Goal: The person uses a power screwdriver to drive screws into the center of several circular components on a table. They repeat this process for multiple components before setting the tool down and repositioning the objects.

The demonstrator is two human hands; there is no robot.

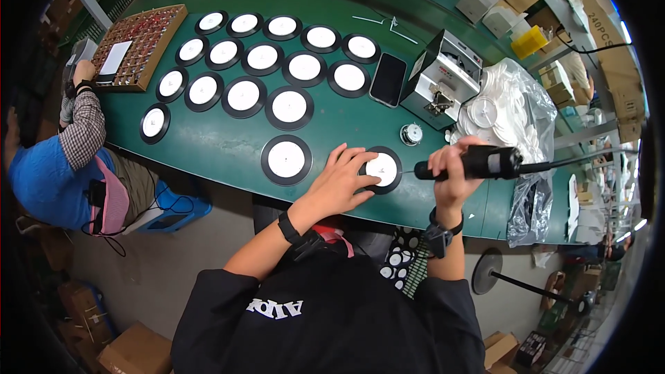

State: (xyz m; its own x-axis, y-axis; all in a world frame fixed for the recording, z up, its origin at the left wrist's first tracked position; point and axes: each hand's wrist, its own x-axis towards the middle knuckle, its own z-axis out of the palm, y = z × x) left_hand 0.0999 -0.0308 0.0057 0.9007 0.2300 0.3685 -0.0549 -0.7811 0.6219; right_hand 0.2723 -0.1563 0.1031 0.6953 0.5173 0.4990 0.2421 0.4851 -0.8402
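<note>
My left hand (338, 183) rests on the bench with its fingers spread over the left part of a white disc with a black rim (383, 168), holding it against the surface. My right hand (454, 173) is wrapped round a black corded electric screwdriver (488, 163), held sideways. Its thin bit points left toward the disc's right edge; whether the tip touches anything is too small to tell. Just beyond the disc stands a small round metal part (411, 134). Another black-rimmed white disc (287, 160) lies left of my left hand.
Rows of similar discs (289, 107) cover the green bench (222, 156). A phone (388, 79), a silver metal box (443, 76) and a plastic bag of white discs (509, 100) stand beyond my right hand. At far left, a co-worker (55, 173) sits by a partitioned tray (135, 48).
</note>
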